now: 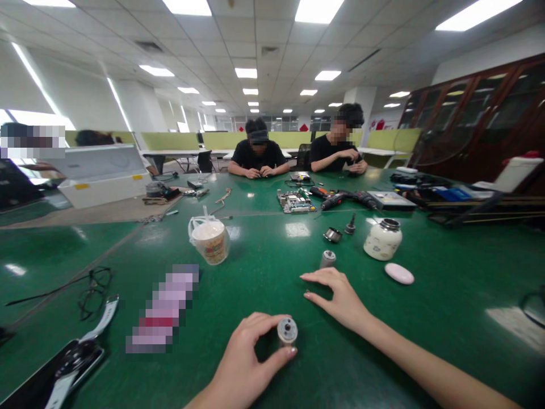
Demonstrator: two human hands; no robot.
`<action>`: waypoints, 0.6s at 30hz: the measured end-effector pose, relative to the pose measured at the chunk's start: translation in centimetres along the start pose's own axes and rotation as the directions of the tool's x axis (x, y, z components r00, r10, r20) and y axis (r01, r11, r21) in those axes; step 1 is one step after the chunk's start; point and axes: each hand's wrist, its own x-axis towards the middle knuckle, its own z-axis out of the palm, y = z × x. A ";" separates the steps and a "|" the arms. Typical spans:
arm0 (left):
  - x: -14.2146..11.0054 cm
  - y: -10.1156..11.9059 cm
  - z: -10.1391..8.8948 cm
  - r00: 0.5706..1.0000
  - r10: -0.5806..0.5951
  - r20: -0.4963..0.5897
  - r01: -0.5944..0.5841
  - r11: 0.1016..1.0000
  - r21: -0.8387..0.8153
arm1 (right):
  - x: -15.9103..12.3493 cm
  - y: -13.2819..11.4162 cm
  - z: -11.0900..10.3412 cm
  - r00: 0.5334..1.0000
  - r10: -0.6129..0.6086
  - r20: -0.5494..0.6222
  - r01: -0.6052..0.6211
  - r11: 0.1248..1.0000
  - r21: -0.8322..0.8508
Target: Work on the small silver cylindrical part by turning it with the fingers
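Note:
Near the front of the green table, my left hand (255,355) grips a small cylindrical metal motor (287,331) between thumb and fingers. The motor is upright, with its round end and centre hole facing up. To its right and farther forward, my right hand (338,295) hovers with thumb and fingers apart and nothing between them. Just beyond those fingers stands a second small metal motor (327,259). Farther back lie a round metal housing (332,234) and a dark geared shaft part (350,225).
A cream jar (382,240) and a pink oval object (399,273) sit at right. A paper cup in plastic (209,238) stands left of centre, glasses (94,289) and a watch (79,358) farther left. Circuit board (296,200) and power drills (336,199) lie behind; two people sit opposite.

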 end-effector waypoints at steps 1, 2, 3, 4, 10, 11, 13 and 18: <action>0.0 -0.1 0.0 1.000 0.000 -0.003 0.000 1.000 0.003 | 0.0 -0.1 0.0 1.000 0.004 0.002 -0.004 1.000 0.013; 0.0 -0.1 0.0 1.000 0.000 -0.006 0.000 1.000 0.005 | 0.1 -0.4 -0.1 1.000 0.009 0.003 -0.009 1.000 0.026; 0.0 -0.1 0.0 1.000 0.000 -0.008 0.000 1.000 0.006 | 0.1 -0.7 -0.1 1.000 0.014 0.000 -0.014 0.999 0.041; -0.1 -0.1 0.0 1.000 0.000 -0.008 0.000 1.000 0.006 | 0.0 -1.1 -0.1 1.000 0.019 -0.007 -0.019 0.998 0.055; 0.0 -0.1 0.0 1.000 0.012 -0.010 -0.012 1.000 -0.007 | -1.4 -6.4 -0.3 1.000 -0.004 0.012 0.001 0.966 0.260; 0.0 -0.2 0.0 1.000 0.017 -0.015 -0.017 1.000 -0.013 | -1.7 -7.2 -0.2 0.999 -0.030 0.027 0.020 0.955 0.295; 0.0 -0.3 0.1 0.999 0.029 -0.024 -0.030 0.999 -0.023 | -2.2 -8.3 -0.1 0.997 -0.071 0.042 0.055 0.949 0.312; 0.0 -0.5 0.3 0.999 0.033 -0.039 -0.034 0.999 -0.029 | -2.5 -8.6 0.2 0.994 -0.109 0.011 0.103 0.962 0.254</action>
